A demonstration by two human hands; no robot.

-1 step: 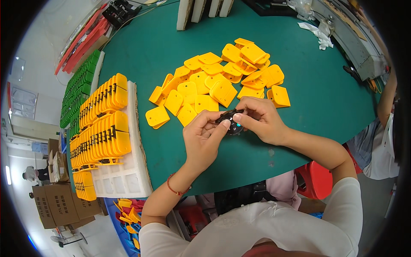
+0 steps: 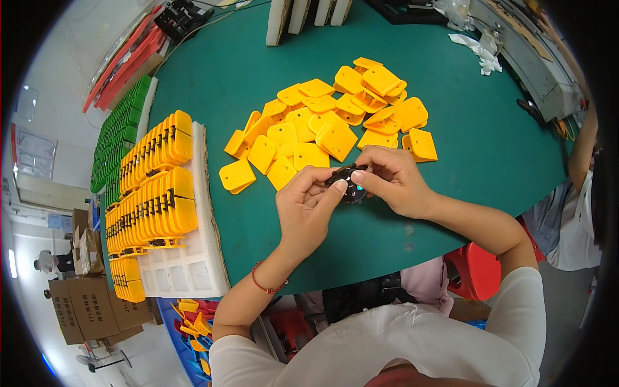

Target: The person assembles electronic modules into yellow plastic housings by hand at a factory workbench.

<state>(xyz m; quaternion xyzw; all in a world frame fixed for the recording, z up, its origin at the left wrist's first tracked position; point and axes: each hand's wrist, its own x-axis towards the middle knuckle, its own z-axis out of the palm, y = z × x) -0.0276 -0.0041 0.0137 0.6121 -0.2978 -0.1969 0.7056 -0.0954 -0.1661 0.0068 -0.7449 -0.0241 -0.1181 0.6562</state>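
Observation:
Between both hands is a small rounded black device (image 2: 352, 193) with pale markings and a teal light. My left hand (image 2: 305, 209) pinches its left side, the thumb lying on its face. From the right, my right hand (image 2: 398, 185) grips it too, thumb pressed near the upper edge; fingers behind it are partly hidden. Just beyond the hands spreads a loose pile of folded yellow plastic clips (image 2: 313, 122) on the green tabletop (image 2: 490, 155). To the left, a white foam tray (image 2: 209, 213) holds rows of yellow clips fitted with black parts (image 2: 151, 206).
Farther left stand rows of green clips (image 2: 119, 132). A blue bin (image 2: 180, 342) of mixed coloured parts sits below the table's left edge. White foam boards (image 2: 278, 22) stand at the back. Grey equipment (image 2: 535, 58) lines the right, near another person's arm (image 2: 583, 142). A red stool (image 2: 480, 271) is below.

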